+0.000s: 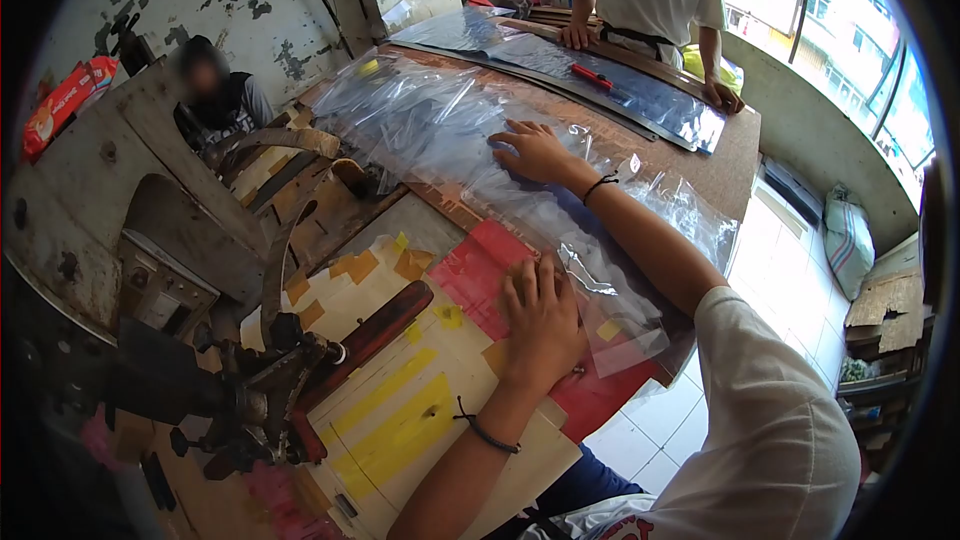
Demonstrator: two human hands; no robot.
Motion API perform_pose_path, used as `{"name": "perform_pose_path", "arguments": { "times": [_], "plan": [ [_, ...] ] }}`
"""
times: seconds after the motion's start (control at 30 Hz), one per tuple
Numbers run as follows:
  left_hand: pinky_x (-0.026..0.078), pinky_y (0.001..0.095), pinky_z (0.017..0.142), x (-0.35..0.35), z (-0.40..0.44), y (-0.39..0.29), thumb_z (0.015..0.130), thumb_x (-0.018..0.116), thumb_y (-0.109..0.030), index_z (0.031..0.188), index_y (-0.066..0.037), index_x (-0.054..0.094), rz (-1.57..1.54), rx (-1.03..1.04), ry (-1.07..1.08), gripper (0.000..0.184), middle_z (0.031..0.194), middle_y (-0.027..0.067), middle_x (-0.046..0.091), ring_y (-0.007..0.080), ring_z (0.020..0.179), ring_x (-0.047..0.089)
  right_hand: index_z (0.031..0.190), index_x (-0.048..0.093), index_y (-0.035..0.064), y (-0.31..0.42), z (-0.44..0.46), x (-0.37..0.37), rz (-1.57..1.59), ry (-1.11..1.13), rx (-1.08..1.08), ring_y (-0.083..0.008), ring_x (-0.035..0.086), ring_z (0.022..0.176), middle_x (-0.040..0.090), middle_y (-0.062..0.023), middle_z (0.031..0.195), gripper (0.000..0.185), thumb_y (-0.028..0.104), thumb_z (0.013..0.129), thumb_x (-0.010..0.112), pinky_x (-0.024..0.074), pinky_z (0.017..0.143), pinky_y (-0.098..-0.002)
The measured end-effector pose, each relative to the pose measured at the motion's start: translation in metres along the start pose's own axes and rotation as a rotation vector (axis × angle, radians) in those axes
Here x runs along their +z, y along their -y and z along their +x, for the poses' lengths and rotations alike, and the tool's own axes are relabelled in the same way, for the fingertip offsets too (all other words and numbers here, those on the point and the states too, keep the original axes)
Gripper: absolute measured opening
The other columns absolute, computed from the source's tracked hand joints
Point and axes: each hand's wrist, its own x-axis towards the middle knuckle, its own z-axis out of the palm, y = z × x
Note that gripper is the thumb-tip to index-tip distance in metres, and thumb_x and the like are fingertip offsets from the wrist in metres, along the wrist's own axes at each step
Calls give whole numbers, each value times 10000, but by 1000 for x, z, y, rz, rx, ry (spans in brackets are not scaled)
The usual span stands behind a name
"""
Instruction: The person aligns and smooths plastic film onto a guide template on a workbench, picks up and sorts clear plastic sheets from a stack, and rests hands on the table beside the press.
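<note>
My left hand (pixel 545 330) rests on the red taped surface (pixel 480 275) by the edge of the clear plastic, fingers slightly bent and apart. Farther out, my right hand (pixel 538 152) lies with spread fingers on a heap of crumpled clear plastic sheets (pixel 430 115). Below my left wrist is a pale board (pixel 390 420) with yellow and brown tape on it. A machine arm with a dark red bar (pixel 370 340) stands over this board, left of my left hand. Neither hand is seen to grip anything.
A worn metal machine (pixel 130 170) fills the left side. One person (pixel 215 90) sits behind it; another (pixel 650 0) stands at the far table edge, hands on the wood. A red cutter-like tool (pixel 592 76) lies on stacked sheets. A white sack (pixel 848 240) stands at right.
</note>
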Motion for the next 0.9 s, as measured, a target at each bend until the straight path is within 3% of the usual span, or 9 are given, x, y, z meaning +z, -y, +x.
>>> {"name": "perform_pose_path", "arguments": {
  "times": [0.23,0.33,0.43,0.9],
  "plan": [
    [231,624,1176,1,-1,-1,990,535,-449,1244,84,616,-7,-11,-12,595,1486,261,435,411,1409,354,1381,623,264,-3,2,2,-3,-3,-8,-419,393,1445,451,-223,1549,434,470,1017,505,294,1175,-538],
    [294,634,1113,0,-1,0,932,669,-389,1299,10,575,15,22,-25,551,1455,263,424,433,1328,380,1384,619,265,-2,5,2,-3,-8,-11,-419,392,1445,449,-221,1551,434,468,1018,503,290,1177,-534],
    [234,628,1174,0,-1,-1,990,540,-443,1271,78,596,4,-14,16,595,1487,258,433,413,1416,349,1386,618,263,-3,0,1,-1,3,-6,-419,390,1446,447,-218,1553,432,463,1020,502,285,1180,-531],
    [243,628,1167,1,0,0,993,533,-445,1245,60,604,1,-16,-6,569,1484,252,439,414,1410,354,1395,608,258,-3,1,4,-8,-1,-15,-421,397,1440,451,-222,1546,432,449,1019,512,287,1177,-536]
  ]
}}
